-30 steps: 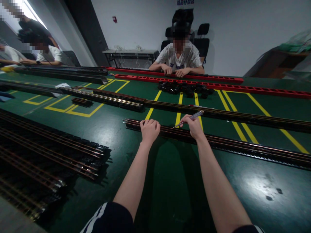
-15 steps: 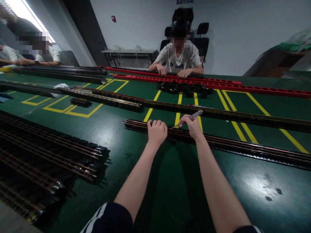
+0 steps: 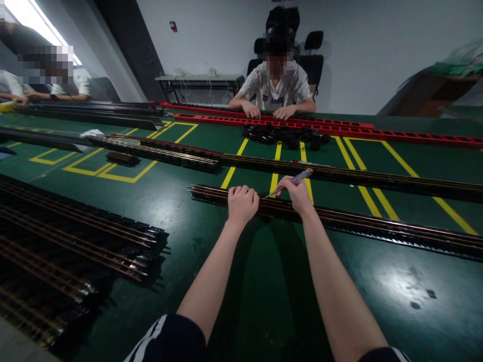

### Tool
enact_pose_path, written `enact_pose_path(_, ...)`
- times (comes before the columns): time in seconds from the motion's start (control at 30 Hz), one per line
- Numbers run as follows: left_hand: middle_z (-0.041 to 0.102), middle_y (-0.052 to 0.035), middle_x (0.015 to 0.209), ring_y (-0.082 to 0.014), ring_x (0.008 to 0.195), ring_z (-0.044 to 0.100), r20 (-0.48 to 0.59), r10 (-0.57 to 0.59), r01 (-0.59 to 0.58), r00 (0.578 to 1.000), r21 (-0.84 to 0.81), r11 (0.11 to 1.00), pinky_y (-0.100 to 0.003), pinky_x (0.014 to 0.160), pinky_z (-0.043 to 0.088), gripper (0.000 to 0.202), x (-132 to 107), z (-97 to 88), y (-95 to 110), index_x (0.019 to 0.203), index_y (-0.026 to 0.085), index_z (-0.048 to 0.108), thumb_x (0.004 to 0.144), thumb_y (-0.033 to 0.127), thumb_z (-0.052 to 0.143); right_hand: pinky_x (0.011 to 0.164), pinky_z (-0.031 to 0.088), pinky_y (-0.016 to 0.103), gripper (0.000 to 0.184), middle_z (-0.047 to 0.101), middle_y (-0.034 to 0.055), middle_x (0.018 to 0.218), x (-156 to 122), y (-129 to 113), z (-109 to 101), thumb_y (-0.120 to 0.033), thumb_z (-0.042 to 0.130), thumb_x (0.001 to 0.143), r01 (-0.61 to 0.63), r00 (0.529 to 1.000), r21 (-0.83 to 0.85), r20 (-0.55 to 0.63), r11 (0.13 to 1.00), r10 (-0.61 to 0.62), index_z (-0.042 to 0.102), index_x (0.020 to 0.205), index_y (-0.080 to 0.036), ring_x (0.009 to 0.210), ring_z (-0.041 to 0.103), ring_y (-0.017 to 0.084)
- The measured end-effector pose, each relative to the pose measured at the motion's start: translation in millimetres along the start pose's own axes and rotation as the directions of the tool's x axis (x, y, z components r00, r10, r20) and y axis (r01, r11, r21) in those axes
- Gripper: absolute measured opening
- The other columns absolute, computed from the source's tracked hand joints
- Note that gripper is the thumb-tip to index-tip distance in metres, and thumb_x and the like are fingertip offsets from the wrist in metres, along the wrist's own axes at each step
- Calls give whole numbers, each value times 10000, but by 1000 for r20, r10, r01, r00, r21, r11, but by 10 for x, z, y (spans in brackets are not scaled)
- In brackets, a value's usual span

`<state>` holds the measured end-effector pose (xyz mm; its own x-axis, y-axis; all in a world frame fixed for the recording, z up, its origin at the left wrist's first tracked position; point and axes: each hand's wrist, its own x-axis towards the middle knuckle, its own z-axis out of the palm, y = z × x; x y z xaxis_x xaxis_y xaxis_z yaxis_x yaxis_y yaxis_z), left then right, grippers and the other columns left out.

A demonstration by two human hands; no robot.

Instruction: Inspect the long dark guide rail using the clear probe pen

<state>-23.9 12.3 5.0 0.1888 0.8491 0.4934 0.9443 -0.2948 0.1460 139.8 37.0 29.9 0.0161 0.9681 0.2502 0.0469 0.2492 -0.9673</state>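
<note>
A long black rail (image 3: 362, 222) with copper-coloured rods along it lies across the green table in front of me. My left hand (image 3: 243, 202) is closed over the rail near its left end, fingers wrapped over the far edge. In my right hand (image 3: 296, 194) is a screwdriver (image 3: 302, 176) with a clear purplish handle, held slanted like a pen. Its thin shaft points down and left, and the tip meets the top of the rail just right of my left hand. What lies under my left palm is hidden.
Several similar rails (image 3: 75, 236) lie at the left. Another long rail (image 3: 370, 180) runs behind mine. Beyond it are a pile of small black parts (image 3: 287, 136) and red slotted strips (image 3: 407, 134). A person (image 3: 277, 88) sits opposite, hands on the strips; others are at far left.
The view has shifted slightly. Both hands keep their places on the rail, and the screwdriver stays at nearly the same spot and slant.
</note>
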Motion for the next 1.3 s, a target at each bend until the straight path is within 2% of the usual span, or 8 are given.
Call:
enact_pose_path(0.2, 681, -69, 851, -210, 834, 590, 16, -31, 31, 999, -31, 999, -395, 885, 350, 345, 18, -16, -17, 760, 189, 665, 912, 247, 360, 614, 476, 286, 187, 569, -18, 463, -2, -25, 4, -218, 538, 676, -17, 1000, -18, 18, 1000, 17, 597, 501, -195, 494, 552, 131)
enact_pose_path(0.47, 695, -65, 852, -207, 839, 599, -22, -81, 80, 997, -33, 996, -404, 939, 325, 341, 39, 8, -95, 746, 202, 681, 894, 233, 375, 745, 479, 322, 179, 610, -14, 509, -1, -49, 31, -235, 557, 690, -39, 998, -52, 50, 998, 41, 618, 526, -198, 575, 590, 151)
enact_pose_path(0.7, 701, -64, 861, -204, 833, 604, -14, -122, 121, 992, -39, 992, -412, 956, 321, 353, 53, -15, -148, 730, 193, 678, 890, 238, 366, 765, 475, 332, 182, 627, -7, 528, -12, -77, 76, -235, 561, 710, -22, 997, -44, 74, 999, 25, 636, 548, -196, 597, 605, 159)
enact_pose_path(0.93, 706, -56, 858, -201, 820, 609, -24, -164, 162, 986, -69, 984, -424, 958, 317, 347, 57, -6, -211, 705, 211, 667, 880, 228, 368, 782, 481, 348, 181, 633, -3, 539, -2, -63, 36, -259, 579, 710, -50, 996, -48, 73, 998, 53, 639, 551, -196, 622, 614, 168)
enact_pose_path(1.17, 710, -47, 841, -204, 814, 612, -43, -191, 187, 981, -84, 979, -430, 951, 316, 349, 46, -11, -253, 682, 221, 655, 879, 228, 367, 861, 455, 379, 170, 661, -4, 566, -18, -85, 24, -271, 576, 707, -58, 994, -77, 91, 995, 65, 657, 572, -205, 679, 632, 184)
enact_pose_path(1.3, 709, -53, 849, -200, 817, 614, -32, -192, 188, 981, -91, 978, -425, 952, 320, 347, 49, -29, -245, 690, 214, 658, 878, 229, 366, 833, 464, 376, 180, 659, -1, 562, -7, -73, 1, -265, 576, 701, -64, 993, -73, 94, 995, 70, 655, 553, -201, 666, 631, 185)
